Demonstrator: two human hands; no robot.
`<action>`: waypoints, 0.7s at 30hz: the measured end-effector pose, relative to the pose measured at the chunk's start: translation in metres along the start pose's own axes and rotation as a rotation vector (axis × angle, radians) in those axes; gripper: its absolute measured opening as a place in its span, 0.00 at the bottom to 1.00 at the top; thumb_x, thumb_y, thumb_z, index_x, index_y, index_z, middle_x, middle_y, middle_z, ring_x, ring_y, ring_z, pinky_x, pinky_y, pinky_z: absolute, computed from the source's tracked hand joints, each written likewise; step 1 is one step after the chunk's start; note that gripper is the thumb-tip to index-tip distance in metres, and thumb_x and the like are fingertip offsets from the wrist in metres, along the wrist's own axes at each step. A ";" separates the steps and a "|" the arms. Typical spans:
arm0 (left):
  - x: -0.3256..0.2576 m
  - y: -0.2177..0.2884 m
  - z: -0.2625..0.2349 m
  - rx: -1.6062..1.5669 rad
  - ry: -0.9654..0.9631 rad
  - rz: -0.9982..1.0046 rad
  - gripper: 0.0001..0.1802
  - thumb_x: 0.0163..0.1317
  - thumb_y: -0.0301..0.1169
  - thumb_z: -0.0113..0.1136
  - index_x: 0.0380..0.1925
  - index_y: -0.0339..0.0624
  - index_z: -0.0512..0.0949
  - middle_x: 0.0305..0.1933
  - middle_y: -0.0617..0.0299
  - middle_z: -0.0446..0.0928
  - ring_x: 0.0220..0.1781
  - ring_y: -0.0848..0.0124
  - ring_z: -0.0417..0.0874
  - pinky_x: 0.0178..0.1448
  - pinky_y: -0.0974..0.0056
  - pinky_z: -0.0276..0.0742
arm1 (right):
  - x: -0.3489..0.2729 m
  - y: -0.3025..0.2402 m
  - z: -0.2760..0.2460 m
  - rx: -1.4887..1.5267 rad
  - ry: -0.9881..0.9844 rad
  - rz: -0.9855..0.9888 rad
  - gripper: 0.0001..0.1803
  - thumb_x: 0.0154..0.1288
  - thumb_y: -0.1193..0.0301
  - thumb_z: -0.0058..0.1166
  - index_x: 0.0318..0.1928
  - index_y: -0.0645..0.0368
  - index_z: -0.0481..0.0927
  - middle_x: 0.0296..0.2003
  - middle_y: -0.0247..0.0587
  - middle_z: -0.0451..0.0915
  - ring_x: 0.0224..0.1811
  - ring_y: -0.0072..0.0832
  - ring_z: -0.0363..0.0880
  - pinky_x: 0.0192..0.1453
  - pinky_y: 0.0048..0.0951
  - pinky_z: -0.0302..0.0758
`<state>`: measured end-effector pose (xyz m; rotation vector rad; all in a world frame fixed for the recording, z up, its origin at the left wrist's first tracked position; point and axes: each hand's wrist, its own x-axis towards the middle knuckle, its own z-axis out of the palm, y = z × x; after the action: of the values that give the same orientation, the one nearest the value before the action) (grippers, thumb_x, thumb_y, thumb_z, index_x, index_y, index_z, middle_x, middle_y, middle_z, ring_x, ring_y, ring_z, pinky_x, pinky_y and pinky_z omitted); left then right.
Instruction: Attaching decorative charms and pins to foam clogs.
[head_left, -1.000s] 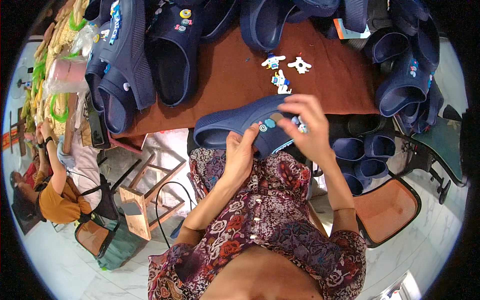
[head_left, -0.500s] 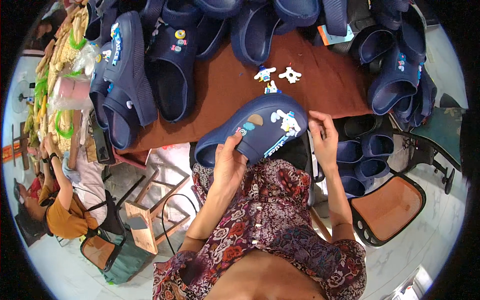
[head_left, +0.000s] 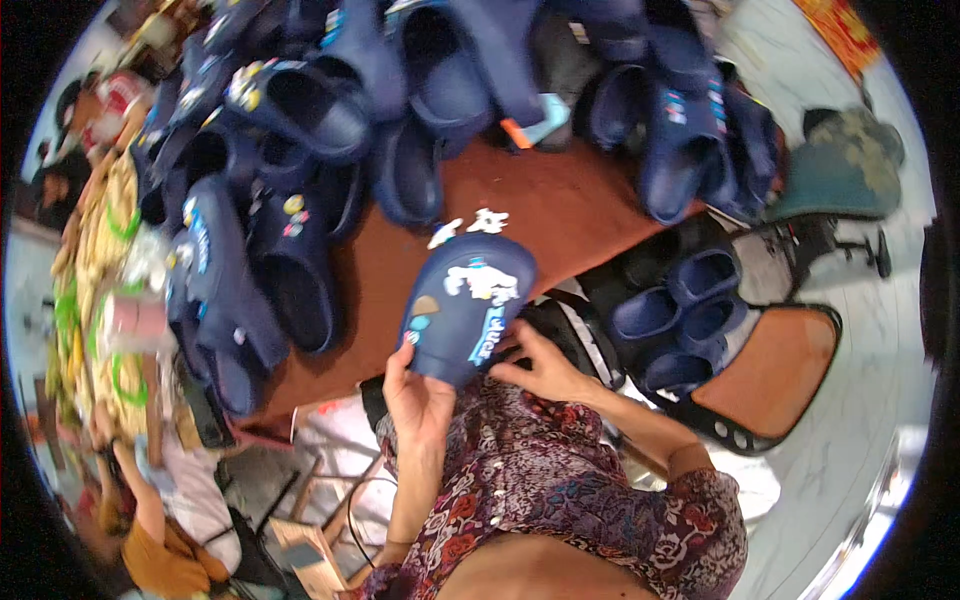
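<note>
A navy blue clog [head_left: 450, 330] is held up over my lap, toe pointing away and upper facing me. My left hand [head_left: 420, 400] grips its lower left side, thumb on the upper. White cartoon-dog charms [head_left: 480, 280], a blue lettering charm [head_left: 490, 332] and small brown and teal charms [head_left: 424, 312] decorate it. Close by the clog's lower right edge is my right hand [head_left: 550, 368], thumb and fingers apart; whether they touch the clog I cannot tell. Just past the toe, loose white charms [head_left: 488, 221] lie on the brown cloth-covered table [head_left: 520, 195].
Navy clogs [head_left: 330, 110] are heaped along the table's far side, more [head_left: 285, 270] at left. Several others [head_left: 680, 310] sit low at right, by an orange-seated chair [head_left: 765, 375]. A wooden stool [head_left: 310, 560] stands lower left. Another person in an orange-brown top [head_left: 165, 550] works at far left.
The view has swung, shifting the table scene. The clog has turned from sideways to toe-away, held in my left hand. My right hand has come from its toe to its lower right edge.
</note>
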<state>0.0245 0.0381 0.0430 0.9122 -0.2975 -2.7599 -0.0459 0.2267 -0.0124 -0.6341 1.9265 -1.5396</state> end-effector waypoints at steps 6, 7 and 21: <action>0.005 -0.007 -0.002 -0.072 -0.123 -0.072 0.23 0.66 0.31 0.54 0.59 0.33 0.70 0.63 0.48 0.73 0.67 0.54 0.73 0.71 0.42 0.66 | -0.004 -0.018 0.005 -0.124 -0.160 -0.002 0.46 0.54 0.56 0.71 0.64 0.69 0.62 0.58 0.57 0.72 0.54 0.43 0.78 0.56 0.40 0.76; 0.004 -0.009 0.000 -0.061 -0.134 -0.088 0.23 0.66 0.31 0.54 0.59 0.33 0.70 0.63 0.48 0.73 0.67 0.54 0.73 0.71 0.42 0.66 | -0.006 -0.012 0.012 -0.127 -0.165 -0.045 0.47 0.54 0.56 0.71 0.65 0.69 0.61 0.57 0.58 0.73 0.53 0.43 0.78 0.57 0.40 0.76; -0.005 -0.028 0.031 -0.183 -0.281 -0.220 0.21 0.69 0.34 0.55 0.58 0.34 0.71 0.64 0.48 0.73 0.68 0.55 0.71 0.73 0.45 0.64 | -0.019 0.013 0.053 -0.030 0.172 -0.192 0.46 0.60 0.61 0.67 0.69 0.67 0.54 0.54 0.57 0.76 0.54 0.34 0.77 0.55 0.34 0.76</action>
<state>0.0057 0.0698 0.0632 0.5400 0.0152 -3.0564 0.0047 0.2061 -0.0305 -0.7396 2.0694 -1.7357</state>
